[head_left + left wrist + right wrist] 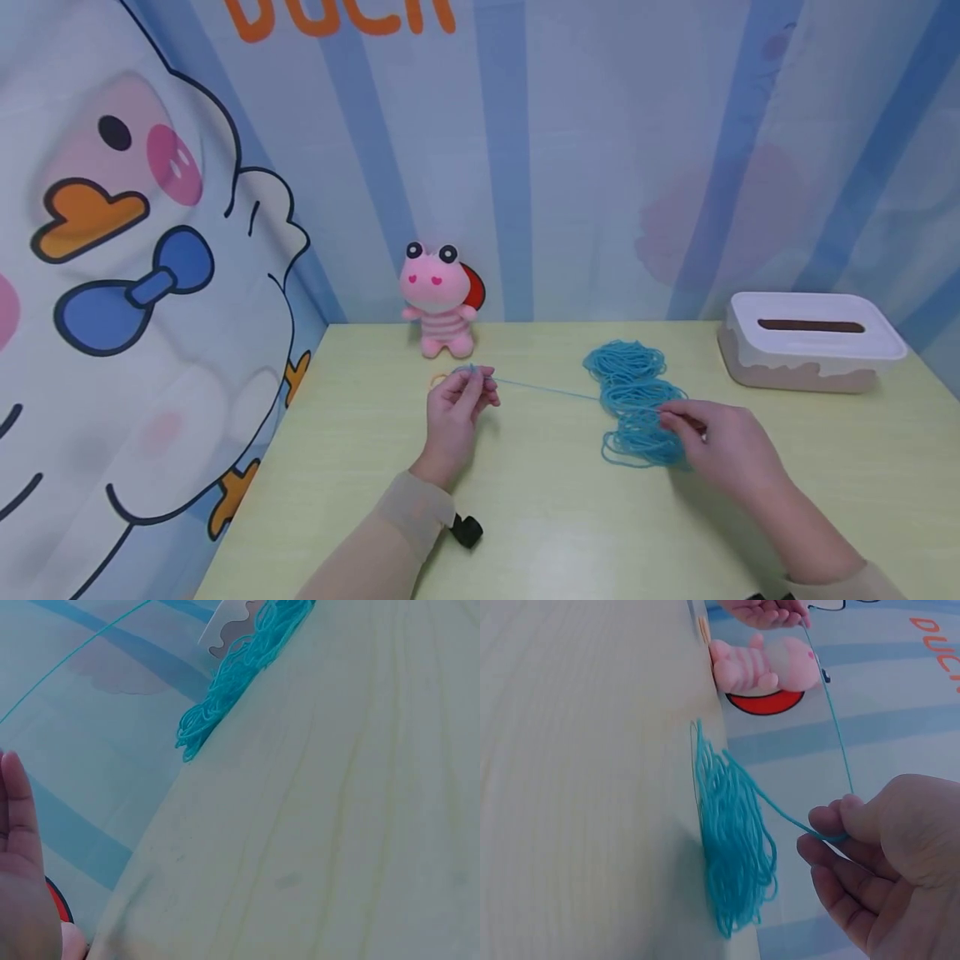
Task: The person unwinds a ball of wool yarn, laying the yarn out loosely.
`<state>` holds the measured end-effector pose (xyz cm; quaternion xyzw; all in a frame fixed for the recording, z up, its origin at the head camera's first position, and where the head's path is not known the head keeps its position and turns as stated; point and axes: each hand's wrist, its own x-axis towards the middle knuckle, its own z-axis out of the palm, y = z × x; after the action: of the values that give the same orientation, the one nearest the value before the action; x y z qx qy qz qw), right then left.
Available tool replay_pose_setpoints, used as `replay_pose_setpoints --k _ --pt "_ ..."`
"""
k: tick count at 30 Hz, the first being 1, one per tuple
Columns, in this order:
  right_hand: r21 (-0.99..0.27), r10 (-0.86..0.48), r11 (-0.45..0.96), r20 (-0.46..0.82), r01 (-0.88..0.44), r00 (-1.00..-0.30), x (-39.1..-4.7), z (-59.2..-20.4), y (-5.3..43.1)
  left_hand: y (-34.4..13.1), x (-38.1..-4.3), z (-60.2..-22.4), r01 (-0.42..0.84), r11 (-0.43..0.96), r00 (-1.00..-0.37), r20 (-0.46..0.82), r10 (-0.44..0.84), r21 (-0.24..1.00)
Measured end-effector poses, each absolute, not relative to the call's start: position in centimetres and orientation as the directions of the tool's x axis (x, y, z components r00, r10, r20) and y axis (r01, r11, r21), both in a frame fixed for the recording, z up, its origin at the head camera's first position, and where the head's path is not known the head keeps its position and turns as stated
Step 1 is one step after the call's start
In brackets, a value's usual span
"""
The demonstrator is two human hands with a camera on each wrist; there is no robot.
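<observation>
A loose heap of blue yarn (633,396) lies on the table in front of my right hand (727,442). Thumb and index finger of that hand pinch a strand of it, and in the right wrist view the strand (780,812) rises from the heap to these fingers. From there a taut length of yarn (547,389) runs across to my left hand (453,408), whose thumb and fingertips grip its other part above the table. The left wrist view shows only part of the left hand (21,847) at its edge.
Behind my left hand stands a pink plush toy (437,304) with a red patch at its back. A small orange loop (437,380) shows beside that hand. A white and brown tissue box (813,342) sits at the back right. Printed fabric (585,167) hangs behind the table.
</observation>
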<state>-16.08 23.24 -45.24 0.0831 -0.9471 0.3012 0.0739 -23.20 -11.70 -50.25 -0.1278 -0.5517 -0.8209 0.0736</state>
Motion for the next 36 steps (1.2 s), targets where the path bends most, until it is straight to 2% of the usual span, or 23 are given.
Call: replay_pose_setpoints --k 8,16,23,25,32,36 --pt "-0.481 -0.139 0.852 0.171 -0.206 -0.975 -16.1 -45.7 26.0 -11.5 -23.2 -50.2 0.274 -0.350 -0.958 0.288 -0.013 0.896" --pt "-0.402 -0.173 0.891 0.125 -0.209 -0.977 -16.3 -46.1 26.6 -11.6 -23.5 -50.4 0.330 -0.222 -0.941 0.338 -0.001 0.918" --pt "-0.475 -0.229 0.800 0.323 -0.367 -0.918 -16.5 -45.5 21.0 -11.4 -23.4 -50.5 0.338 -0.186 -0.937 0.349 0.027 0.923" --pt "-0.518 -0.258 0.752 0.339 -0.408 -0.905 -16.9 -45.6 18.9 -11.3 -23.4 -50.5 0.335 -0.182 -0.937 0.347 0.036 0.924" --pt "-0.657 -0.341 0.655 0.182 -0.372 -0.922 -19.3 -47.1 12.1 -11.3 -23.2 -50.5 0.329 -0.175 -0.937 0.344 0.064 0.928" --pt "-0.723 -0.366 0.601 0.128 -0.340 -0.922 -20.5 -48.1 9.8 -11.3 -23.1 -50.3 0.344 -0.175 -0.929 0.361 0.081 0.923"
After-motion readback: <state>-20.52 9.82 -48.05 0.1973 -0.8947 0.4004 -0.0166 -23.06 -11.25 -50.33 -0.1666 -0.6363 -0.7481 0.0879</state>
